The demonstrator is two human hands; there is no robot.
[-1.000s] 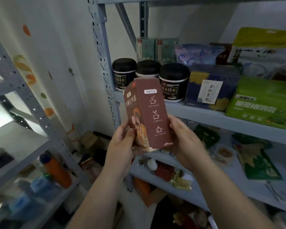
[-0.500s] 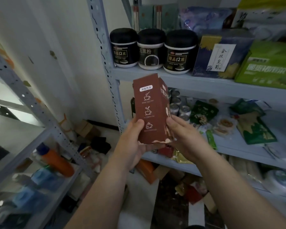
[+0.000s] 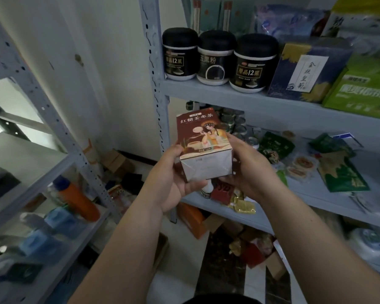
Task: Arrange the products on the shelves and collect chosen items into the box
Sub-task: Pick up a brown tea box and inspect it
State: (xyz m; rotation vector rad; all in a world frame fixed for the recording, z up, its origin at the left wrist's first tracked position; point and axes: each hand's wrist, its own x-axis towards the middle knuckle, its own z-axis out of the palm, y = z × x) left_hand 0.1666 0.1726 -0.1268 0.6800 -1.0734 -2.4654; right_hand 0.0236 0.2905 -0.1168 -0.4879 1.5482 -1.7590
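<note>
Tea carton [image 3: 204, 150], below the black jars [image 3: 215, 55], now lies tipped with its white base toward me, brewing panel turned away; my left hand [image 3: 173, 185] and right hand [image 3: 250, 172] curl fingers round its sides, so checked, not yet shelved.

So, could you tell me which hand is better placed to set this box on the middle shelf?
Probably the right hand: it grips the box on the side nearest the middle shelf; the left hand cups the far side.

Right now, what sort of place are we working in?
Probably a small stockroom or shop storeroom: metal shelves stocked with black jars and green packets, and cardboard boxes on the floor.
</note>
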